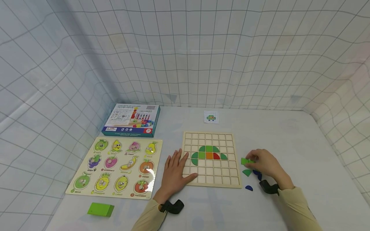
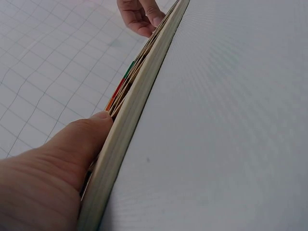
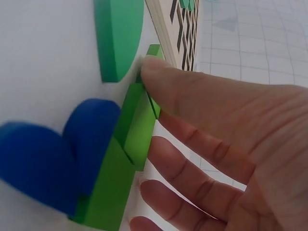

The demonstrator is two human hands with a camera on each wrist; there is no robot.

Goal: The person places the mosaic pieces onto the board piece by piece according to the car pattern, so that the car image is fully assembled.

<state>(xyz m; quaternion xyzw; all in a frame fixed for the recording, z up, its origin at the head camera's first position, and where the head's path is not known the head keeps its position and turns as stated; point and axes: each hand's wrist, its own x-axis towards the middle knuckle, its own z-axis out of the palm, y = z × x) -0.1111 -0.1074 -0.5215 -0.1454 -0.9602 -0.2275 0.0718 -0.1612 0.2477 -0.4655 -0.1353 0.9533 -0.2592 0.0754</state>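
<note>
Just beyond board's edge point(image 1: 238, 173): right hand point(image 1: 263, 163)

**Wide room at right, tight room at left**

On the surface point(image 1: 312, 144), a hand can pass widely to the right of the right hand point(image 1: 266, 163). Between the card point(image 1: 211, 117) and the grid board point(image 1: 212, 180) there is only a narrow strip. The left hand point(image 1: 174, 175) blocks the board's left edge; green pieces point(image 1: 244, 161) and blue pieces point(image 1: 249, 188) obstruct the right
</note>
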